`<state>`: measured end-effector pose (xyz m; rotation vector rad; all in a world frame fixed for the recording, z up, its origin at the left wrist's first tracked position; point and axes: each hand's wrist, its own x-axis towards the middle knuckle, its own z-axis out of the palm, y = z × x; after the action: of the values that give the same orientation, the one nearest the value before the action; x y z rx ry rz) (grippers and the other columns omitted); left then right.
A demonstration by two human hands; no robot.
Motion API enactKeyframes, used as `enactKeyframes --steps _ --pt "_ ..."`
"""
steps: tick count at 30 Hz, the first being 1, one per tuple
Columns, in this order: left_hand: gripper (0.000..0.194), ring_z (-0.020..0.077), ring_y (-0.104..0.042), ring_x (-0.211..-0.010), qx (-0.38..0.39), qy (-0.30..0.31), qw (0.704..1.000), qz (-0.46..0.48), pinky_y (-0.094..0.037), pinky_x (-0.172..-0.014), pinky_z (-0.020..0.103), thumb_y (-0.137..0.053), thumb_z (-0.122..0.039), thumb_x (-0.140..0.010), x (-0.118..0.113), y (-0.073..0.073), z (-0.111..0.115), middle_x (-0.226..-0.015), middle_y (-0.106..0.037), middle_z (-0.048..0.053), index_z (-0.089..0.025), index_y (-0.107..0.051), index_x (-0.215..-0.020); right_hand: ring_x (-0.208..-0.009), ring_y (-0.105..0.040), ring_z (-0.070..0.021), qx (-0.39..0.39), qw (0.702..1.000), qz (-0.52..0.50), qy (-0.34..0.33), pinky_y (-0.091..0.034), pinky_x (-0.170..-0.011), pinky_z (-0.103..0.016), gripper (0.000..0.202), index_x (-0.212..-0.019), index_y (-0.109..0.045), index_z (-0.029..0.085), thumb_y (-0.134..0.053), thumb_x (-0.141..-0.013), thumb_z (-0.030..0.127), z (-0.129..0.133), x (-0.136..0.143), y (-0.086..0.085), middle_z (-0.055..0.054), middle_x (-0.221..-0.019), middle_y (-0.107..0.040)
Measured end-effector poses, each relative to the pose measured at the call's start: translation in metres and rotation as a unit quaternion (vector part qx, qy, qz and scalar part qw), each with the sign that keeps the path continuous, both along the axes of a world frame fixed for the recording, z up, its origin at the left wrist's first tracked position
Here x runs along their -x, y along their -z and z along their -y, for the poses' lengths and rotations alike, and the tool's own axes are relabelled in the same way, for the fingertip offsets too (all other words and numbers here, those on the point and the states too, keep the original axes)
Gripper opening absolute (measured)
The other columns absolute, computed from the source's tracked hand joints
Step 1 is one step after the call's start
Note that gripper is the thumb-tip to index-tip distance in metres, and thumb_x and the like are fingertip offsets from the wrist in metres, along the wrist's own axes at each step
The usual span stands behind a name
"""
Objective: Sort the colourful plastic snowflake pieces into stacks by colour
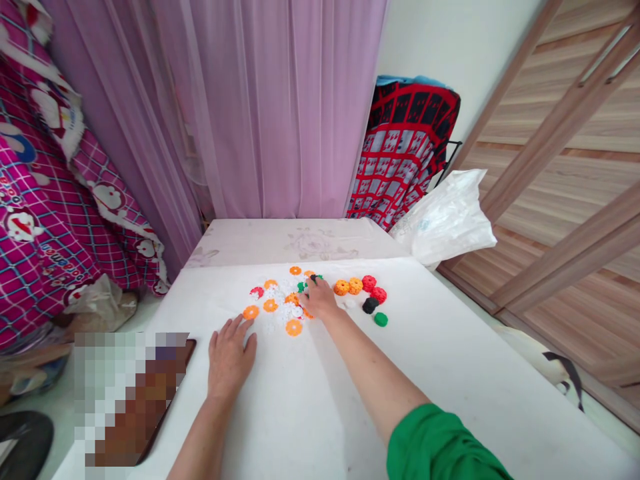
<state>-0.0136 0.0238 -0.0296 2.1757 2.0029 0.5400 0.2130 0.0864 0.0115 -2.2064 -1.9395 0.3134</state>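
Observation:
A loose pile of small flat pieces, orange, white, red and green, lies in the middle of the white table. My left hand (233, 353) rests at the pile's near left, fingers apart, close to an orange disc (251, 313). My right hand (319, 298) reaches over the pile's right side, its fingertips at a black piece (313, 277) beside green ones (302, 287); whether it grips the piece is too small to tell. Right of that hand stand orange stacks (341, 287), red stacks (369, 283), a black stack (370, 305) and a green stack (381, 319).
A dark reddish-brown tray-like object (150, 413), partly pixelated, lies at the table's left edge. Beyond the right back corner is a white plastic bag (445, 217). Purple curtains (280, 107) hang behind the white table (430, 400); wooden cupboard doors (565, 173) stand right.

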Motion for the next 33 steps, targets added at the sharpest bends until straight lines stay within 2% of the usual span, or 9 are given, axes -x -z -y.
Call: enactKeyframes --steps 2,5,11,14,19,22,25,29,33 --pt "0.043 0.0277 -0.040 -0.137 -0.007 0.000 1.000 0.006 -0.025 -0.114 0.053 -0.038 -0.030 -0.092 0.001 0.002 -0.001 -0.144 -0.051 0.007 -0.023 -0.059 -0.128 -0.139 -0.030 -0.0318 0.016 1.000 -0.010 0.013 -0.027 -0.110 -0.046 0.058 -0.139 -0.046 0.014 -0.042 -0.094 0.049 0.000 0.017 0.008 -0.019 -0.152 -0.034" --pt "0.043 0.0276 -0.043 -0.135 -0.027 0.001 0.999 0.026 -0.028 -0.113 0.053 -0.036 -0.026 -0.091 0.002 0.007 -0.002 -0.142 -0.053 0.008 -0.022 -0.061 -0.126 -0.144 -0.021 -0.0327 -0.002 1.000 -0.024 -0.009 -0.018 -0.113 -0.051 0.060 -0.142 -0.043 0.015 -0.039 -0.094 0.052 0.012 0.043 0.016 -0.018 -0.156 -0.027" --pt "0.045 0.0233 -0.053 -0.127 -0.083 -0.017 0.992 0.096 -0.036 -0.110 0.045 -0.031 -0.021 -0.091 0.007 0.017 -0.009 -0.138 -0.057 0.010 -0.020 -0.062 -0.123 -0.143 -0.024 -0.0303 -0.027 0.994 -0.047 -0.097 -0.015 -0.115 -0.050 0.056 -0.141 -0.045 0.017 -0.036 -0.096 0.049 0.040 0.069 0.019 -0.014 -0.153 -0.034" --pt "0.044 0.0244 -0.054 -0.126 -0.084 -0.014 0.991 0.104 -0.035 -0.110 0.048 -0.032 -0.021 -0.091 0.007 0.018 -0.010 -0.137 -0.058 0.011 -0.019 -0.063 -0.122 -0.142 -0.027 -0.0271 -0.049 0.992 -0.054 -0.103 -0.017 -0.115 -0.048 0.051 -0.141 -0.045 0.020 -0.033 -0.098 0.043 0.036 0.060 0.016 -0.011 -0.153 -0.037" --pt "0.042 0.0264 -0.053 -0.127 -0.067 -0.012 0.994 0.082 -0.034 -0.111 0.051 -0.036 -0.024 -0.090 0.004 0.013 -0.007 -0.137 -0.058 0.011 -0.020 -0.064 -0.120 -0.141 -0.028 -0.0285 -0.043 0.999 -0.022 0.009 -0.020 -0.114 -0.048 0.047 -0.138 -0.050 0.017 -0.037 -0.097 0.037 0.025 0.038 0.019 -0.013 -0.153 -0.036" --pt "0.041 0.0262 -0.052 -0.128 -0.059 -0.010 0.996 0.070 -0.033 -0.111 0.051 -0.037 -0.024 -0.090 0.003 0.010 -0.006 -0.138 -0.058 0.010 -0.021 -0.064 -0.121 -0.138 -0.033 -0.0285 -0.063 0.997 -0.029 -0.031 -0.023 -0.113 -0.048 0.044 -0.133 -0.055 0.019 -0.039 -0.097 0.037 0.029 0.039 0.030 -0.012 -0.149 -0.042" --pt "0.042 0.0261 -0.051 -0.129 -0.051 -0.012 0.996 0.067 -0.033 -0.111 0.051 -0.037 -0.023 -0.090 0.003 0.009 -0.005 -0.139 -0.057 0.010 -0.021 -0.063 -0.123 -0.134 -0.040 -0.0249 -0.139 0.984 -0.072 -0.084 -0.025 -0.114 -0.044 0.041 -0.131 -0.057 0.020 -0.040 -0.096 0.031 0.038 0.042 0.040 -0.009 -0.143 -0.050" --pt "0.042 0.0265 -0.051 -0.129 -0.044 -0.009 0.997 0.067 -0.032 -0.112 0.052 -0.038 -0.023 -0.090 0.002 0.008 -0.004 -0.140 -0.056 0.010 -0.021 -0.063 -0.123 -0.119 -0.053 -0.0191 -0.220 0.963 -0.148 -0.046 -0.038 -0.106 -0.035 0.038 -0.118 -0.066 0.021 -0.038 -0.092 0.019 0.052 0.025 0.036 -0.007 -0.126 -0.063" --pt "0.041 0.0265 -0.050 -0.129 -0.042 -0.011 0.997 0.068 -0.031 -0.112 0.052 -0.039 -0.022 -0.089 0.000 0.007 -0.003 -0.139 -0.057 0.009 -0.022 -0.064 -0.122 -0.099 -0.062 -0.0170 -0.175 0.975 -0.136 -0.021 -0.046 -0.091 -0.029 0.033 -0.101 -0.072 0.024 -0.043 -0.088 0.015 0.068 0.004 0.021 -0.003 -0.105 -0.071"
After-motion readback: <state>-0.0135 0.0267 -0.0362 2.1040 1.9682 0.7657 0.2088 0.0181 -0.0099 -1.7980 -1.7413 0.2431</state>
